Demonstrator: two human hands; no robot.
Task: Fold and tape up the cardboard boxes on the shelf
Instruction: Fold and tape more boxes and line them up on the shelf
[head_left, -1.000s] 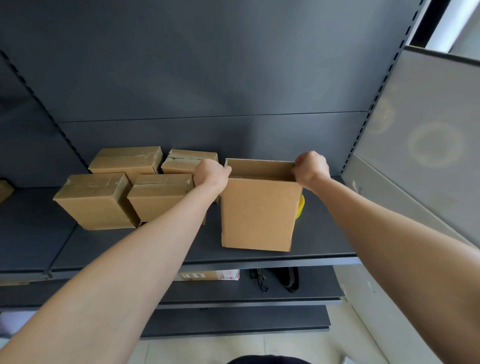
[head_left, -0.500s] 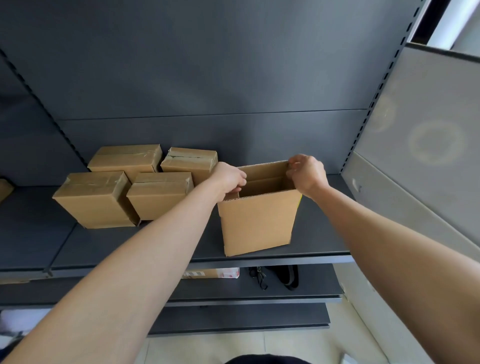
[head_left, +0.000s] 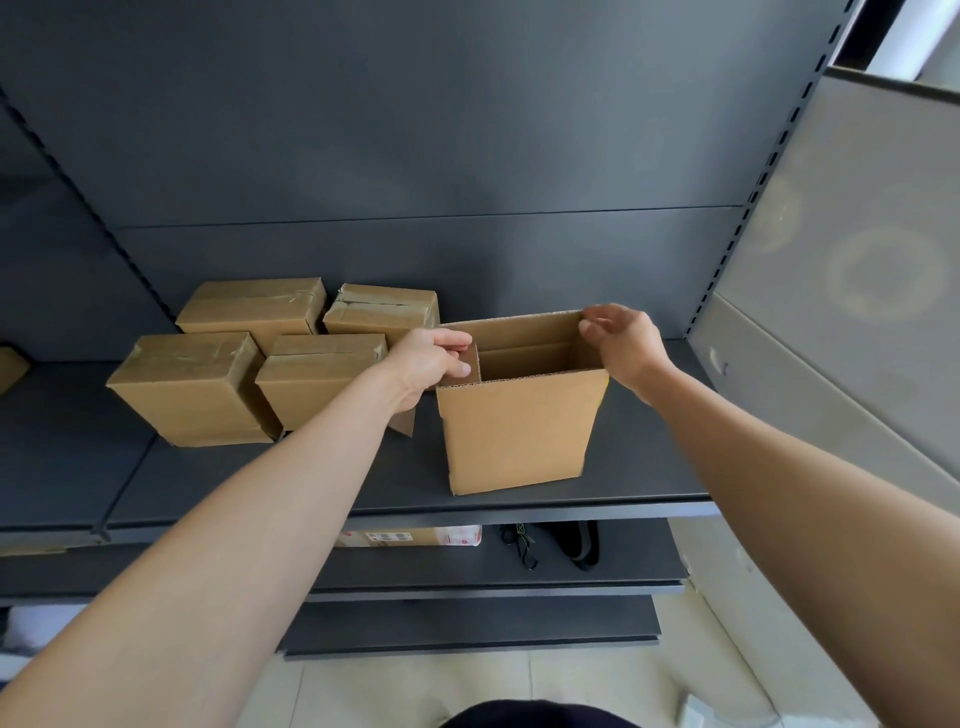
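Note:
An unsealed brown cardboard box (head_left: 519, 431) stands upright on the dark grey shelf (head_left: 363, 499), its top spread wide so the inside shows. My left hand (head_left: 431, 364) pinches the box's upper left edge flap. My right hand (head_left: 623, 343) grips the upper right corner at the back. Several taped-up cardboard boxes sit in a cluster to the left: front left (head_left: 192, 389), front right (head_left: 322, 379), back left (head_left: 254, 312), back right (head_left: 384, 312). A sliver of yellow shows behind the open box's right side.
The shelf's grey back panel rises behind the boxes, with a slotted upright (head_left: 748, 208) at the right and a pale side panel (head_left: 857, 260) beyond. A lower shelf holds a labelled carton (head_left: 415, 535) and a black strap (head_left: 571, 540).
The box was flatter a second ago; both hands have pulled its sides apart, so the top now gapes and the box has turned slightly.

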